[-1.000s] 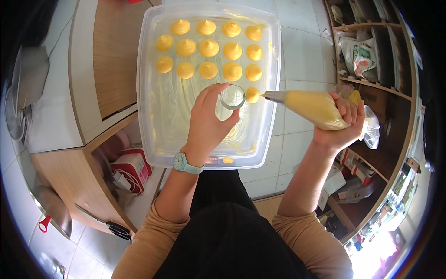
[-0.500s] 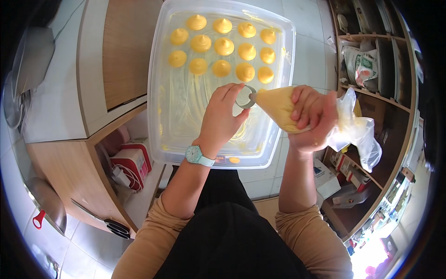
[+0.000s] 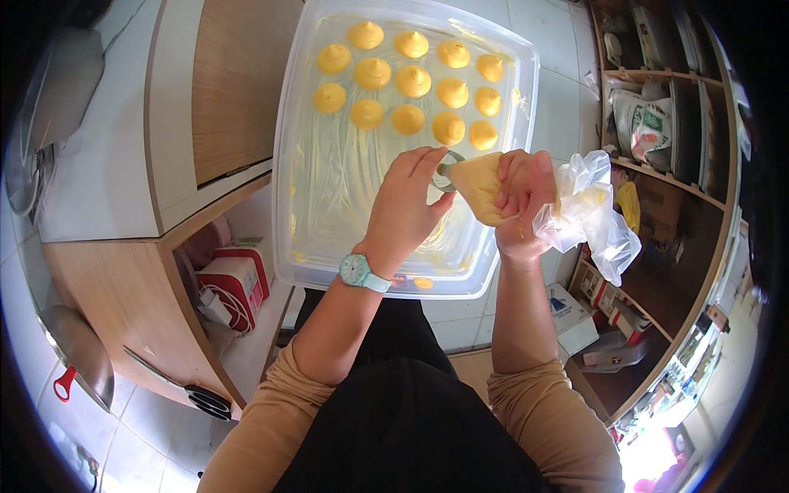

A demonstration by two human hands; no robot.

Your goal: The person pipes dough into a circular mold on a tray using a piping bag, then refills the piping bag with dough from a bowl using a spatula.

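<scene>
My left hand reaches over a clear plastic tray, thumb and fingers closed around a round metal ring. A watch is on that wrist. In my right hand is a piping bag full of yellow mixture, its twisted clear end trailing to the right. The bag's tip points left into the ring, so what lies inside is partly hidden. Rows of peaked yellow mounds cover the far half of the tray. Yellow smears streak the nearer part of its surface.
To the left is a wooden cabinet with a red and white box-shaped item inside it. Black-handled scissors hang at its edge. Open shelves on the right hold bags and boxes.
The view has shifted, so the tray appears slightly farther right. My right hand and the piping bag have moved left, closer to the ring. My left hand keeps its grip.
</scene>
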